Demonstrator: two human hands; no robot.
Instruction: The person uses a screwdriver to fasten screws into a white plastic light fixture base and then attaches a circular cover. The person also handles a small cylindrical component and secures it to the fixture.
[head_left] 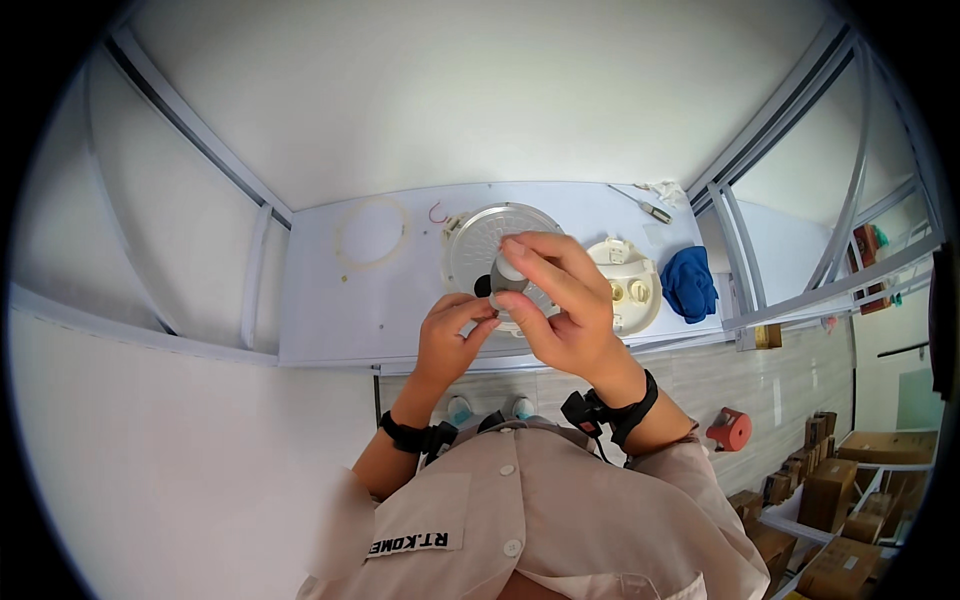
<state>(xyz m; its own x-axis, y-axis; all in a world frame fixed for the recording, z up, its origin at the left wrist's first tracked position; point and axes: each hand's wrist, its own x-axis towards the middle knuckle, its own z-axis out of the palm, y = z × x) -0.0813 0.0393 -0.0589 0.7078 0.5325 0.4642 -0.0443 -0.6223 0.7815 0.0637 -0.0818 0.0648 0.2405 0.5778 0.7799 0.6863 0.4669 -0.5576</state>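
My right hand is closed, thumb and fingers pinching a small grey cylindrical part with a pale top. My left hand is also closed, its fingertips pressed together at the lower edge of that part; exactly how they grip it is hidden. Below both hands lies a round silver metal plate with a patterned face and a dark round spot. The hands cover much of the plate. To its right sits a cream plastic housing with round sockets.
A crumpled blue cloth lies at the white table's right end. Behind it are a screwdriver and white tissue. On the left rest a thin pale ring and a small red wire. A red stool stands on the floor.
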